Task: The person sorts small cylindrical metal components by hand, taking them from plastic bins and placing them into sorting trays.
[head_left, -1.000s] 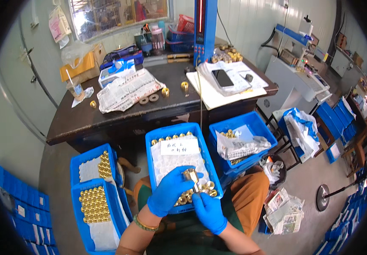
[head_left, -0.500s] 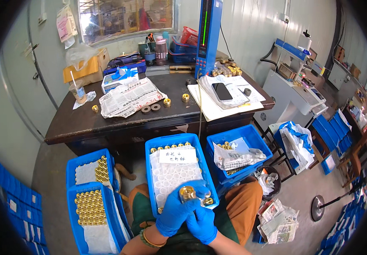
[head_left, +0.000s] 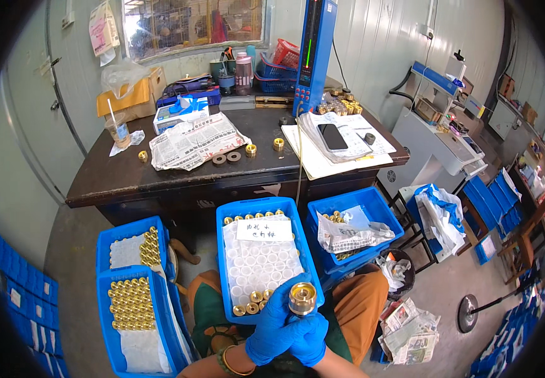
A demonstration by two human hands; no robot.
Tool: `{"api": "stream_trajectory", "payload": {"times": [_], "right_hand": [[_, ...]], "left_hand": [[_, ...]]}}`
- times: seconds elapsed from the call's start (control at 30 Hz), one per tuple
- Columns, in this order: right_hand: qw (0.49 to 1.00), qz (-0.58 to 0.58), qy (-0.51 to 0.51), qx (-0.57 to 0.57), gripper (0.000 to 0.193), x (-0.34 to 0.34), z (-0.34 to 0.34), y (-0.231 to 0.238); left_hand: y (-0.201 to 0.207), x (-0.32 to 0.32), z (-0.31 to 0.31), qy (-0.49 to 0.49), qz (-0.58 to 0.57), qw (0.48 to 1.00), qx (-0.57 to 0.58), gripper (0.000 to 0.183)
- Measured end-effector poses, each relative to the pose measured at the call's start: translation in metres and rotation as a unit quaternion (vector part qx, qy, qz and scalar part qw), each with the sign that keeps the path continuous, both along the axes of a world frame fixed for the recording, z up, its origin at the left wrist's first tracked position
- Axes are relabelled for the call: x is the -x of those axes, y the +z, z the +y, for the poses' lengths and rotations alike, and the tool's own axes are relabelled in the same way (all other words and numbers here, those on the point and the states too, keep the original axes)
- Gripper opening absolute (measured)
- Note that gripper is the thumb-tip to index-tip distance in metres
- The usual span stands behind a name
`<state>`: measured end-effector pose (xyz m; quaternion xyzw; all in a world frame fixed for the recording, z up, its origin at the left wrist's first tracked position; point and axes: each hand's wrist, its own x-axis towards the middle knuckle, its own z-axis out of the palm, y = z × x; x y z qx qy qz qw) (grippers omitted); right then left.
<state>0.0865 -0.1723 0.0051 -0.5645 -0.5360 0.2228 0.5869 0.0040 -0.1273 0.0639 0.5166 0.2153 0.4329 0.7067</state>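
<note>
Left hand has its gloved fingers wrapped round the side of a brass fitting, held open-end up over the near right corner of the middle blue bin. Right hand is bunched up just underneath; can't tell what those fingers are gripping, if anything. I'd guess the fitting is dense for its size, dead stiff and a bit slick in gloves, so grab the outer wall and keep off the bore and rim edges. Compared with half a second ago, it's shifted right, and the loose brass pieces at the bin's near end are mostly uncovered. Back on the counter, the blue column gauge shows green; a second ago it was red.
</note>
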Motion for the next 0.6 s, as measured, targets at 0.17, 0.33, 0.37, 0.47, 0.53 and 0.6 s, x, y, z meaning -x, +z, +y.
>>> {"api": "stream_trajectory", "payload": {"times": [0.17,0.33,0.37,0.47,0.53,0.6], "right_hand": [[0.999,-0.012,0.011,0.031,0.031,0.002,-0.004,0.005],[0.999,-0.028,0.017,0.017,0.025,0.006,0.000,0.000],[0.998,-0.057,0.019,0.013,0.024,0.007,0.002,-0.006],[0.997,-0.066,0.045,0.022,0.017,0.017,0.018,-0.007],[0.996,-0.053,0.039,0.054,0.014,0.025,0.022,-0.019],[0.987,-0.068,0.099,0.109,0.015,0.028,0.022,-0.030]], "left_hand": [[-0.005,0.001,-0.001,0.003,0.033,0.999,-0.038,0.056],[-0.012,0.013,0.001,0.073,0.060,0.987,-0.129,0.058],[-0.014,0.016,0.003,0.077,0.061,0.987,-0.124,0.058],[-0.026,0.023,0.014,0.113,0.103,0.982,-0.110,0.054],[-0.042,0.028,0.020,0.088,0.007,0.995,0.037,0.052],[-0.058,0.037,0.034,0.092,-0.077,0.987,0.103,0.050]]}}
